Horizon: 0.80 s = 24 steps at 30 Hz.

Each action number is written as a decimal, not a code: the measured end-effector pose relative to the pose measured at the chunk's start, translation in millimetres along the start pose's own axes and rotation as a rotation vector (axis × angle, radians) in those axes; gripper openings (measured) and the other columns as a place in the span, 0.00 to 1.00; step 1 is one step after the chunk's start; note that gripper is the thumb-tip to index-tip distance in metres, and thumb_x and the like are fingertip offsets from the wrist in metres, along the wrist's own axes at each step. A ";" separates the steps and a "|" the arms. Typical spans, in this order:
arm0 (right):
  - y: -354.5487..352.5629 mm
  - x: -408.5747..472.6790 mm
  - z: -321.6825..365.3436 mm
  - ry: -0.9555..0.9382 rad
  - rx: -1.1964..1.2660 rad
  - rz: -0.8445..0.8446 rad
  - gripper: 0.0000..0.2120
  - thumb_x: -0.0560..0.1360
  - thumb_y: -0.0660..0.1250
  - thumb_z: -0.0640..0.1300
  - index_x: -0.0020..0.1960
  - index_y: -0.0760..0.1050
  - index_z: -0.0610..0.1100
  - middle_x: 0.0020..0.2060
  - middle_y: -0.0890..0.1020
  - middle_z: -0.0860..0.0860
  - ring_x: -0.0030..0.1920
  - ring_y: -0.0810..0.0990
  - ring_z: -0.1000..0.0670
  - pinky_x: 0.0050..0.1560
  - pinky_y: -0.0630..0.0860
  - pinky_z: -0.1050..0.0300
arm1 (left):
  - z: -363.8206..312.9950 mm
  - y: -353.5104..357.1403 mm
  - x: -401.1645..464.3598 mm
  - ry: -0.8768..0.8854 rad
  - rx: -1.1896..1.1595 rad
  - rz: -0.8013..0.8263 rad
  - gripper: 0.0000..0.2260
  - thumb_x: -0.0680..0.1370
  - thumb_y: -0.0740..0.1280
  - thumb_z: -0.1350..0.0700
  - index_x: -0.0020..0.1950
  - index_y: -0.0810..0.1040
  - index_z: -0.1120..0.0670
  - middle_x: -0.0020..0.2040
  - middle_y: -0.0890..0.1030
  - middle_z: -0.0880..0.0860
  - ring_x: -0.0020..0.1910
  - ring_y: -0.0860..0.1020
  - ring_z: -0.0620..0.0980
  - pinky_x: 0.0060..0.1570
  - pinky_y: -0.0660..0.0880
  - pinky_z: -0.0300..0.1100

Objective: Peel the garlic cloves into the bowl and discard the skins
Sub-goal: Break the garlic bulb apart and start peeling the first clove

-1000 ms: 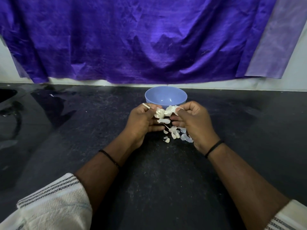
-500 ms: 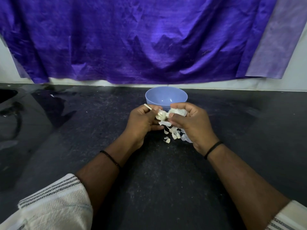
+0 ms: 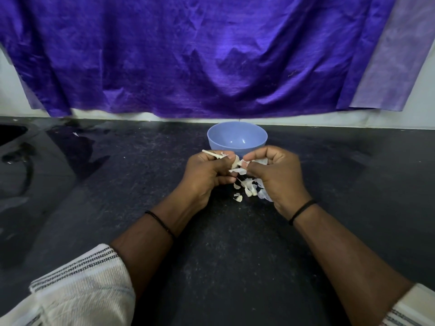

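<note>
A light blue bowl (image 3: pixel 237 137) stands on the dark counter just beyond my hands; its inside looks bare. My left hand (image 3: pixel 204 174) grips a garlic bulb (image 3: pixel 235 163), whose dry stem pokes out to the upper left. My right hand (image 3: pixel 275 177) pinches loose papery skin at the bulb's right side, with more skin bunched in its fingers. The two hands touch at the garlic. A small heap of torn white skins (image 3: pixel 249 191) lies on the counter under and between the hands, partly hidden by my right hand.
The black stone counter (image 3: pixel 216 267) stretches wide on both sides. A purple cloth (image 3: pixel 211 55) hangs on the wall behind the bowl. A dark recess (image 3: pixel 9 134) sits at the far left edge. My striped white sleeves fill the lower corners.
My right hand has closed in on the bulb and pulled the skin tighter toward its palm. The hands sit slightly closer together. The bowl has not moved.
</note>
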State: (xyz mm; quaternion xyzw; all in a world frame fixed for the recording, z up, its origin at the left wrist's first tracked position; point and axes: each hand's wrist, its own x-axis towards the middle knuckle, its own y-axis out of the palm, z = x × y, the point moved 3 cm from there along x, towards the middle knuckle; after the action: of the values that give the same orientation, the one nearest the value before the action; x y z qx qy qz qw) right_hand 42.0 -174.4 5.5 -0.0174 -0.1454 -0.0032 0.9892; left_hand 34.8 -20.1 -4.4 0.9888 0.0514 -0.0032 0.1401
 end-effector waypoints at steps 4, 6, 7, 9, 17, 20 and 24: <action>0.2 -2.0 3.9 0.038 0.067 0.018 0.10 0.70 0.74 0.28 0.38 0.82 0.42 0.37 0.85 0.45 0.38 0.84 0.50 0.41 0.82 0.57 | 0.1 3.4 -0.8 -0.018 -0.073 -0.022 0.07 0.77 0.69 0.64 0.54 0.80 0.66 0.39 0.84 0.58 0.32 0.81 0.48 0.34 0.80 0.39; 0.5 -3.2 3.7 0.140 0.206 0.044 0.09 0.71 0.72 0.27 0.39 0.81 0.40 0.37 0.85 0.44 0.37 0.84 0.50 0.41 0.82 0.61 | 0.1 5.0 -0.8 -0.054 -0.135 0.001 0.06 0.78 0.68 0.64 0.53 0.80 0.65 0.39 0.84 0.57 0.32 0.81 0.47 0.34 0.81 0.38; 0.7 -3.3 2.8 0.206 0.295 0.055 0.09 0.72 0.70 0.27 0.40 0.80 0.39 0.36 0.85 0.43 0.37 0.85 0.49 0.41 0.82 0.62 | -0.2 5.6 -0.9 -0.074 -0.169 0.024 0.06 0.78 0.68 0.63 0.52 0.80 0.65 0.38 0.84 0.57 0.32 0.81 0.47 0.34 0.81 0.38; 0.9 -3.5 2.1 0.297 0.420 0.066 0.09 0.73 0.68 0.26 0.41 0.79 0.38 0.35 0.85 0.43 0.36 0.85 0.49 0.40 0.82 0.63 | -1.3 6.1 -1.4 -0.091 -0.202 0.058 0.05 0.79 0.67 0.64 0.51 0.80 0.64 0.36 0.84 0.56 0.31 0.81 0.46 0.34 0.81 0.37; -0.7 -3.5 2.7 0.312 0.379 0.070 0.11 0.73 0.66 0.24 0.41 0.78 0.37 0.34 0.84 0.43 0.35 0.85 0.49 0.38 0.81 0.64 | -0.1 8.4 -2.1 -0.051 -0.147 0.038 0.04 0.79 0.66 0.65 0.50 0.80 0.64 0.37 0.83 0.57 0.31 0.81 0.47 0.33 0.81 0.38; -0.3 -4.5 2.1 0.082 -0.142 0.052 0.13 0.74 0.66 0.28 0.42 0.80 0.45 0.36 0.84 0.48 0.34 0.83 0.52 0.34 0.79 0.61 | -0.6 6.1 -2.6 -0.058 -0.063 0.087 0.05 0.80 0.65 0.65 0.50 0.80 0.64 0.37 0.83 0.57 0.31 0.81 0.47 0.32 0.80 0.37; 7.1 -4.1 3.8 -0.160 -0.546 0.085 0.09 0.77 0.65 0.35 0.50 0.81 0.45 0.45 0.83 0.51 0.44 0.80 0.52 0.40 0.72 0.69 | -5.3 6.1 -4.4 0.017 0.004 0.133 0.06 0.80 0.64 0.66 0.56 0.77 0.65 0.40 0.82 0.58 0.32 0.80 0.48 0.32 0.79 0.37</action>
State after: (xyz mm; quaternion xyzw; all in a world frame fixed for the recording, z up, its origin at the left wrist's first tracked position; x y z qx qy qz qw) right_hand 37.1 -167.2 7.7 -0.2896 -0.2159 0.0007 0.9325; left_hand 31.0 -24.8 2.4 0.9903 -0.0132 0.0144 0.1376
